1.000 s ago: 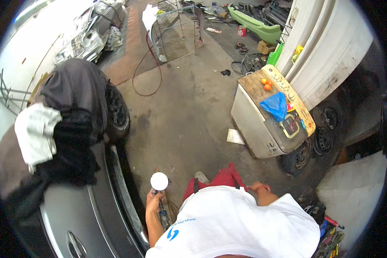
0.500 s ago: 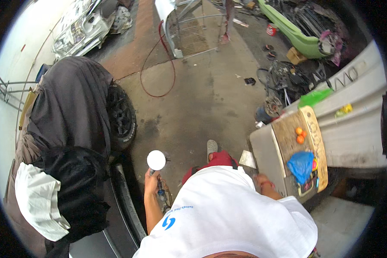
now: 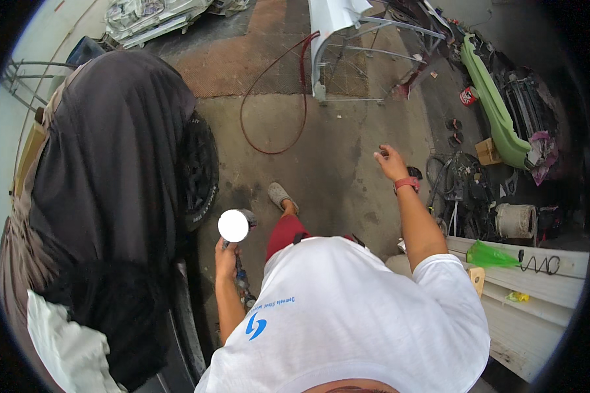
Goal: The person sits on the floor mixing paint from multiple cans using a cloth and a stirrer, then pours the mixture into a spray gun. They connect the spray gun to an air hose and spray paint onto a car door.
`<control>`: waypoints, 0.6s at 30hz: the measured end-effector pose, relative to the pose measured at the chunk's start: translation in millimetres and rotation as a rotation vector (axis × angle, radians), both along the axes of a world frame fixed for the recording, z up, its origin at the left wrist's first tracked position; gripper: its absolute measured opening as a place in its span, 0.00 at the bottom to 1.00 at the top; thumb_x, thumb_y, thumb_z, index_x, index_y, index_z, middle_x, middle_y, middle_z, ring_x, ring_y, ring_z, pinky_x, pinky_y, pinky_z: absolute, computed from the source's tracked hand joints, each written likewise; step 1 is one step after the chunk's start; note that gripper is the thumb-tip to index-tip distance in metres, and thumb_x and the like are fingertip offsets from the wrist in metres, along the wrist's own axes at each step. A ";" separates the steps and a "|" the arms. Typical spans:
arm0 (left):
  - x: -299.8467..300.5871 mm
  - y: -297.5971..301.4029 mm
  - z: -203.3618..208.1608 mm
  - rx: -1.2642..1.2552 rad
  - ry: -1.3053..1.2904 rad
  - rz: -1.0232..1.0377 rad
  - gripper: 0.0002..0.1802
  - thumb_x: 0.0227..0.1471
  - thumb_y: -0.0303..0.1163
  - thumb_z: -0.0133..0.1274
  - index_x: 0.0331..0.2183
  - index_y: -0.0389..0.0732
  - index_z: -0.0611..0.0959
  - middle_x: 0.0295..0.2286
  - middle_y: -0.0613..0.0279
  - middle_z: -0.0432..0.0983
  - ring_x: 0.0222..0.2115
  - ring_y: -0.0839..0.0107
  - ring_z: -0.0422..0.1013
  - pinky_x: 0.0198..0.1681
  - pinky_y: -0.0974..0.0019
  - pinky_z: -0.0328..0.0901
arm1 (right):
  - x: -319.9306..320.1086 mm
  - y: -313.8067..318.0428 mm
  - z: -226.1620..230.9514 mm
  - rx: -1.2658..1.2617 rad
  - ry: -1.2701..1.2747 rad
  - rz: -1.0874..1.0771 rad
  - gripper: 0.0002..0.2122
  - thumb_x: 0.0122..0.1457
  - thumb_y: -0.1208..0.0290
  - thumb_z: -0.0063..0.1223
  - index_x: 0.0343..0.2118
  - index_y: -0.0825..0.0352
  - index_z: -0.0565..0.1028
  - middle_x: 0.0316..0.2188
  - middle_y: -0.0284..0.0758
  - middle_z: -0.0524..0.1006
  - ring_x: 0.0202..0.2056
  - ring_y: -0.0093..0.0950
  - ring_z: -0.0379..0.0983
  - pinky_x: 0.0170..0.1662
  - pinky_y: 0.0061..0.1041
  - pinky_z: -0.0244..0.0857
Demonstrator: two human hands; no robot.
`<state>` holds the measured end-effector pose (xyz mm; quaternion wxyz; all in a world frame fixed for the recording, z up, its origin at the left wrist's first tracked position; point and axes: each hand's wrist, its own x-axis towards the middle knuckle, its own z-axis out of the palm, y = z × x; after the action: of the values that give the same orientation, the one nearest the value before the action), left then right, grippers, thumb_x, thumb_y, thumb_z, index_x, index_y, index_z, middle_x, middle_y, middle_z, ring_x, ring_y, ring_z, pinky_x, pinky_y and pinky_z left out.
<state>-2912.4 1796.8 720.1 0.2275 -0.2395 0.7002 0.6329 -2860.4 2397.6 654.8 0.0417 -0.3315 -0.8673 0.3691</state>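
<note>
My left hand (image 3: 226, 260) is wrapped round the handle of a spray gun (image 3: 233, 226) with a round white cup on top. It is held low at my left side, beside the covered car. Below the grip, blue and metal fittings show in part against my shirt. My right hand (image 3: 391, 162) reaches forward over the concrete floor with nothing in it, its fingers loosely apart. A red band (image 3: 406, 183) circles that wrist.
On the left stands a car under a dark cover (image 3: 115, 137), its black wheel (image 3: 200, 173) showing. Ahead, a white panel (image 3: 331, 26) rests on a metal stand with a looped red hose (image 3: 244, 124). A green bumper (image 3: 498, 108) and parts lie right; white ledges (image 3: 537, 308) are nearer.
I have moved forward past the wooden board with the oranges and blue bag. My right hand has swung from beside it out ahead. The spray gun stays in my left hand.
</note>
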 end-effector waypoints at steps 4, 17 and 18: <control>-100.3 19.5 -10.2 -0.082 0.019 -0.049 0.26 0.65 0.24 0.56 0.63 0.39 0.79 0.40 0.71 0.79 0.35 0.79 0.70 0.39 0.70 0.65 | -60.7 -45.2 -28.5 -0.020 -0.216 0.170 0.25 0.63 0.55 0.65 0.58 0.66 0.80 0.49 0.49 0.85 0.51 0.45 0.82 0.55 0.41 0.74; -292.6 99.6 3.3 -0.159 -0.052 0.086 0.28 0.65 0.21 0.54 0.65 0.34 0.75 0.60 0.56 0.76 0.59 0.67 0.72 0.61 0.63 0.66 | -359.5 5.5 -86.1 0.604 -0.585 1.113 0.11 0.60 0.65 0.63 0.41 0.65 0.85 0.40 0.42 0.85 0.50 0.44 0.81 0.54 0.43 0.74; -292.5 108.4 10.0 -0.163 -0.052 0.113 0.28 0.65 0.24 0.54 0.66 0.34 0.74 0.60 0.54 0.74 0.59 0.66 0.72 0.61 0.62 0.67 | -385.3 16.6 -99.7 0.617 -0.623 1.187 0.11 0.61 0.65 0.62 0.42 0.65 0.85 0.41 0.41 0.85 0.52 0.43 0.80 0.55 0.42 0.72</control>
<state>-3204.9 1905.2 730.2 0.1894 -0.3130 0.7286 0.5791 -3245.6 2414.2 555.1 -0.3219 0.1311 -0.9367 -0.0426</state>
